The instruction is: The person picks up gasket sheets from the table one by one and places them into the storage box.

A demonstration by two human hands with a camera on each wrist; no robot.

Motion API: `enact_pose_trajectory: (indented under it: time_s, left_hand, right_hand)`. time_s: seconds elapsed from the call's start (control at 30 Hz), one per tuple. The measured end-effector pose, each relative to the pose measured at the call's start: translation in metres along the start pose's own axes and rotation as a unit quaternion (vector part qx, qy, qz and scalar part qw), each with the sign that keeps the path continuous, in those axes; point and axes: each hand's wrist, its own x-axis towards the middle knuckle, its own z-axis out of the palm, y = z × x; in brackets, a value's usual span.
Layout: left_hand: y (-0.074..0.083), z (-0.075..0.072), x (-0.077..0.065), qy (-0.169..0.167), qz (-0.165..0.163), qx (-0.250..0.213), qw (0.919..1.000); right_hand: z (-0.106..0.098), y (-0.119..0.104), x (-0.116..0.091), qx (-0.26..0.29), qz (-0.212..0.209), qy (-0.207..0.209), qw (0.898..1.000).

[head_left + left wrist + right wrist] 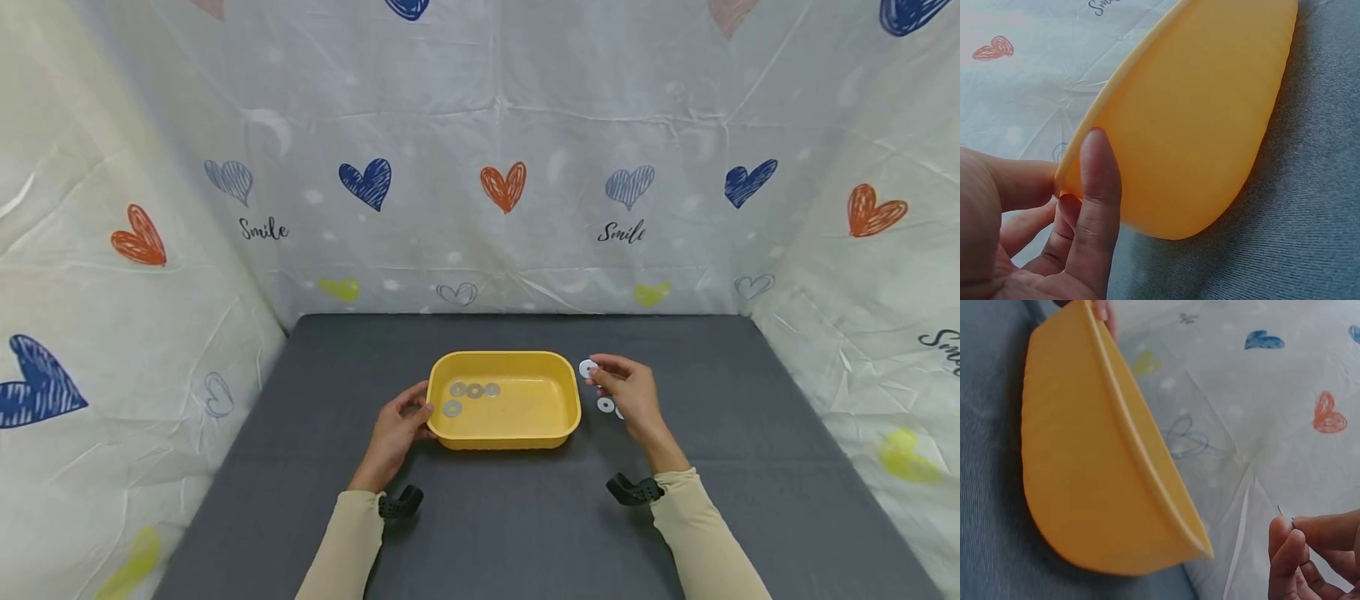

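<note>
Washers (pixel 469 391), four of them, lie toward the left inside a yellow tray (pixel 510 443) on a gray counter (pixel 510 525). The left hand (pixel 393 435) grips its left rim, apparently for steadiness; beyond the right rim, the right hand (pixel 630 397) pinches another washer (pixel 585 366) by its edge.

"Smile" appears twice in black cursive lettering (pixel 263 229) across a white, creased backdrop sheet printed with coloured hearts (pixel 562 83), once at left and once at right, each below a pale blue hatched heart (pixel 630 186). At far right, on the white, heart-printed side sheet (pixel 840 333), the same script shows only its opening letters, "Sm", before the frame's edge. The left wrist view catches another "Sm" on white sheeting at its top edge; dark script in the right wrist view is too blurred to read.
</note>
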Motion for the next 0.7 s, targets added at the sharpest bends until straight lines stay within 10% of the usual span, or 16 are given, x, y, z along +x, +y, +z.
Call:
enact_pose_trajectory:
  time_s: [0.7]
  left_hand:
    - [0.003,0.0,0.0,0.001,-0.002,-0.001,1.0]
  right_hand:
    - [0.043,-0.019,0.001,0.05,0.014,-0.049,0.997]
